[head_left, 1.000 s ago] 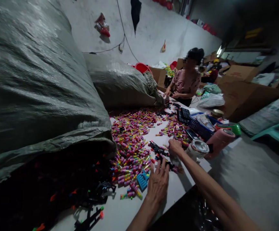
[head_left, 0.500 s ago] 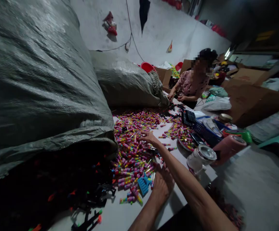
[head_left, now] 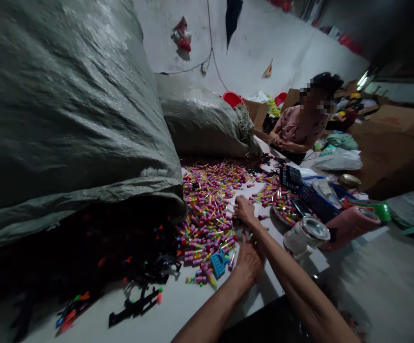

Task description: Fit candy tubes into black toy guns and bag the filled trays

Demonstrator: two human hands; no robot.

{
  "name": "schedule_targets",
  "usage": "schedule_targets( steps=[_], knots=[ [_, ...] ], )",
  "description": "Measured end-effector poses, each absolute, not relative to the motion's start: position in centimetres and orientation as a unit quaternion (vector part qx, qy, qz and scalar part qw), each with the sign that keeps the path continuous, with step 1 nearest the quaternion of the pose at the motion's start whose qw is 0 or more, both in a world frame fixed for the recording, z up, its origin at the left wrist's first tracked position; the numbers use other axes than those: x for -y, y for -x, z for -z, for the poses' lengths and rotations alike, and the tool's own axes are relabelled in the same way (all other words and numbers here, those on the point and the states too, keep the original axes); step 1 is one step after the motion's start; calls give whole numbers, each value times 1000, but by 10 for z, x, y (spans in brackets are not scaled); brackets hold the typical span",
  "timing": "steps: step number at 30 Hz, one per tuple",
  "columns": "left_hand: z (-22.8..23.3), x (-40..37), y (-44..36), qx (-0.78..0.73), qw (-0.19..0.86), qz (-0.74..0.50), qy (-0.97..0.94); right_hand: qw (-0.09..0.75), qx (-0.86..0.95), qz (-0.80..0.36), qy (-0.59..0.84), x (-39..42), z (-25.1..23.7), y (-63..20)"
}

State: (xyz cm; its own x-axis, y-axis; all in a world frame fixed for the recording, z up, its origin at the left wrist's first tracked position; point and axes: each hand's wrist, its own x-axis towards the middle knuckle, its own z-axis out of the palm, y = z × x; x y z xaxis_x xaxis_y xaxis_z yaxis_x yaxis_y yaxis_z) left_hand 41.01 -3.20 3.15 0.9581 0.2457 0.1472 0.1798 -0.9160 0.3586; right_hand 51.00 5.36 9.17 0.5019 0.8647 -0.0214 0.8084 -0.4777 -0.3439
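So, the left hand point(head_left: 250, 262) is just right of the blue comb-like piece point(head_left: 220, 263), and the right hand point(head_left: 245, 209) is further back from it, fingers curled; honestly can't tell if either's gripping anything. Colourful little tubes point(head_left: 207, 205) are heaped mostly behind that blue piece on the worktop point(head_left: 176, 297), with a mug point(head_left: 296, 240) off to its right and a big grey sack point(head_left: 67, 119) to its left.

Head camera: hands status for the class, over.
Left hand nearer, right hand beyond; grips unclear. Colourful tubes heaped alongside. Blue toothed piece near left hand.
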Motion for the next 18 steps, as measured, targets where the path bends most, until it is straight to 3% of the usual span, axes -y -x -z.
schedule_targets(
  steps=[3,9,13,18],
  knots=[
    [-39,59,-349,-148,131,-165,-966,196,506,-115,832,-25,-101,-500],
    [-34,77,-194,-334,32,-307,-890,399,463,-314,727,100,-72,-468],
    [-34,75,-157,-359,15,-309,-881,300,469,-209,804,139,-46,-428],
    [-32,92,-169,-352,32,-317,-880,161,547,-30,821,108,-55,-404]
  ],
)
